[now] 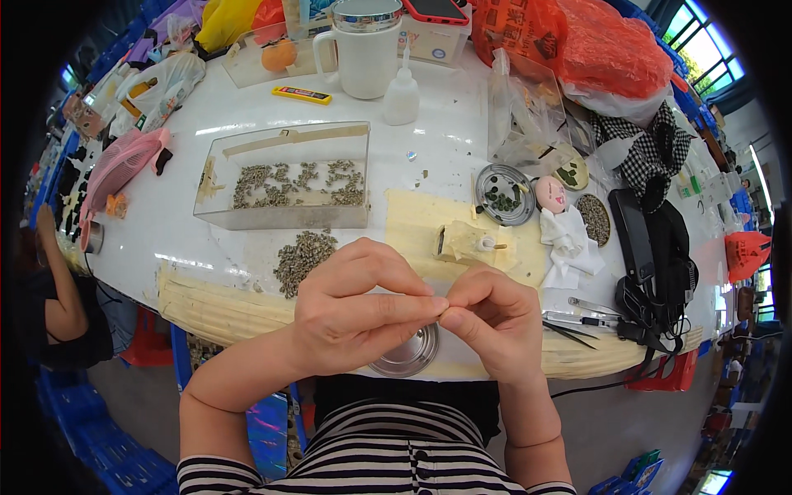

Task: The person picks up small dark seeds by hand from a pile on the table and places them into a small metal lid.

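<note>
My left hand [355,309] and my right hand [495,322] meet fingertip to fingertip near the table's front edge. Both are closed in a pinch; whatever lies between the fingertips is too small or hidden to name. Below them, partly covered, is a round metal dish [408,353]. Just beyond my left hand lies a heap of small grey-brown pieces [302,257]. Behind that heap stands a clear plastic box [285,216] with more such pieces inside. Past my right hand, a tape-wrapped block [474,243] with a short peg rests on yellowish paper [412,219].
A round dish of dark green bits [505,196], a pink round object [550,194] and crumpled white tissue [569,247] lie to the right. Tweezers [590,305] rest near the front edge. Farther back stand a white squeeze bottle [402,99], a white mug [367,62] and a yellow cutter [302,96].
</note>
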`<state>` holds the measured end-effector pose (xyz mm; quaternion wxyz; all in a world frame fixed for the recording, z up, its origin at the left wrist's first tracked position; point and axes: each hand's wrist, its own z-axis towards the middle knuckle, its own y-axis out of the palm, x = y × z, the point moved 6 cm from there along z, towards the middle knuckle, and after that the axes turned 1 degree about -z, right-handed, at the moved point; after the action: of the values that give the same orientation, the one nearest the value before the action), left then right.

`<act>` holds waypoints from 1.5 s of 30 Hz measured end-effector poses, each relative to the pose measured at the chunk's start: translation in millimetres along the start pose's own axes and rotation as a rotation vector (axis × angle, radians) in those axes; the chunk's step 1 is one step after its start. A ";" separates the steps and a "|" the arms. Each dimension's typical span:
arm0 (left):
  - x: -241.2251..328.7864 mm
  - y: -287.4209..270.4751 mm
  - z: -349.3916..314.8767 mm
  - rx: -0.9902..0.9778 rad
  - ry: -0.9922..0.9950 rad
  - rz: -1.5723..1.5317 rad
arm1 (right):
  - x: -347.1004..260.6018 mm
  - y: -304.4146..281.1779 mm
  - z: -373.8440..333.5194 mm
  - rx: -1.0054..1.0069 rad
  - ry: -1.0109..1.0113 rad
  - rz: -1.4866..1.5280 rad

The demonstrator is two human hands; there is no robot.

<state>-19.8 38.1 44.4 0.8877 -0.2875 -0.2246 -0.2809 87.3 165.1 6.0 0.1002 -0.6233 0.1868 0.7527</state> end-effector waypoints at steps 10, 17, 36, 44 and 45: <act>-5.4 2.6 -3.4 0.012 -0.076 0.128 | -35.2 24.3 -13.0 0.193 -0.722 -0.878; -8.3 -0.9 -1.8 0.068 -0.168 0.047 | -29.9 18.8 -9.6 0.181 -0.614 -0.769; 0.6 1.8 -0.8 0.016 -0.013 0.102 | -18.7 4.8 -4.5 0.144 -0.369 -0.477; -7.1 0.2 -3.2 0.023 -0.138 0.015 | -30.7 18.2 -11.9 0.196 -0.650 -0.746; -7.6 -0.3 -3.2 0.026 -0.145 0.008 | -30.9 17.4 -11.4 0.200 -0.624 -0.736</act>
<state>-24.9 38.7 38.0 0.8738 -0.2963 -0.2909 -0.2530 97.2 147.1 37.2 0.4700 -0.3802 -0.0132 0.7965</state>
